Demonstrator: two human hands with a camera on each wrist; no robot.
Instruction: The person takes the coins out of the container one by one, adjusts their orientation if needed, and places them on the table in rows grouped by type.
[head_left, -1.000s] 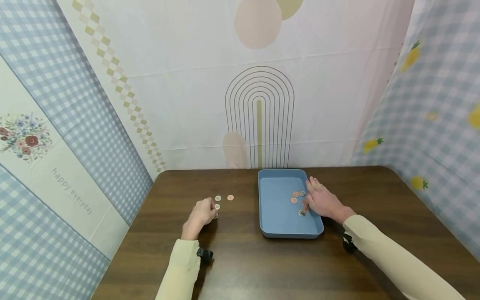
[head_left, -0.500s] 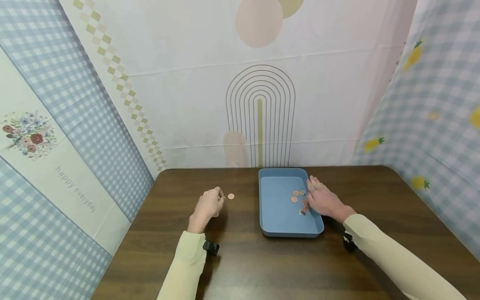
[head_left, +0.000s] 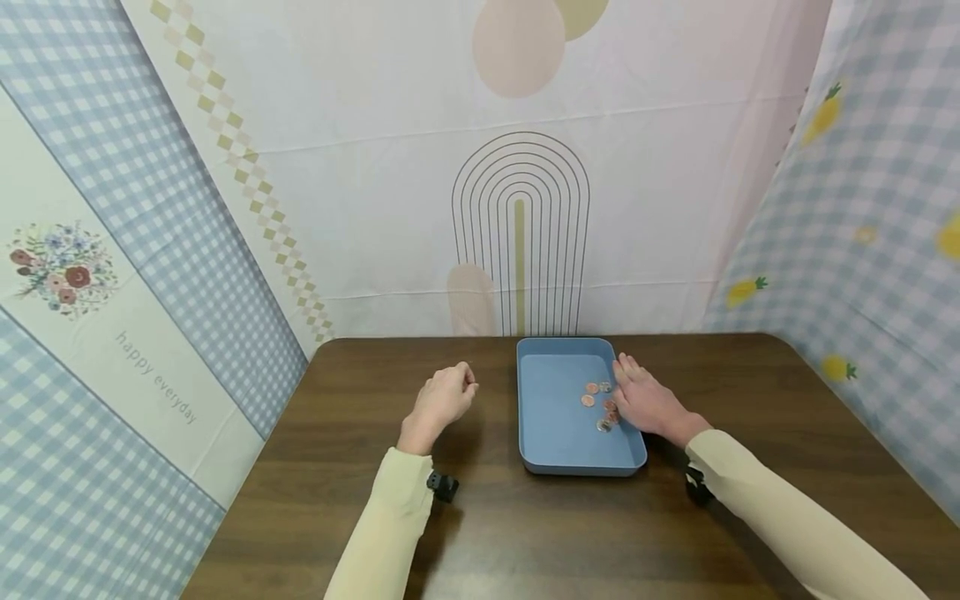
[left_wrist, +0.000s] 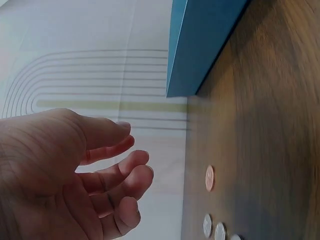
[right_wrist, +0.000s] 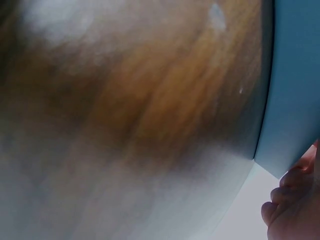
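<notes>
Above the table's left half is my left hand [head_left: 441, 400], its fingers loosely bent. In the left wrist view the hand [left_wrist: 82, 175] holds nothing visible; a copper coin [left_wrist: 210, 178] and several silver coins [left_wrist: 220, 231] lie on the table beyond the fingers. The head view hides these coins behind the hand. My right hand [head_left: 651, 402] rests over the right rim of a blue tray [head_left: 551, 417] with extended fingers. Several copper coins [head_left: 588, 401] and silver coins [head_left: 603, 426] lie inside, near that hand. The right wrist view shows part of the hand [right_wrist: 297, 200] at the tray's side [right_wrist: 295, 90].
The brown wooden table [head_left: 480, 533] runs back to a white patterned cloth [head_left: 375, 217]. Blue checked cloths hang at the left [head_left: 172, 167] and the right [head_left: 885, 250].
My left hand has moved to the right and toward the back, covering the coins that were visible beside it in the head view. My right hand stays at the tray.
</notes>
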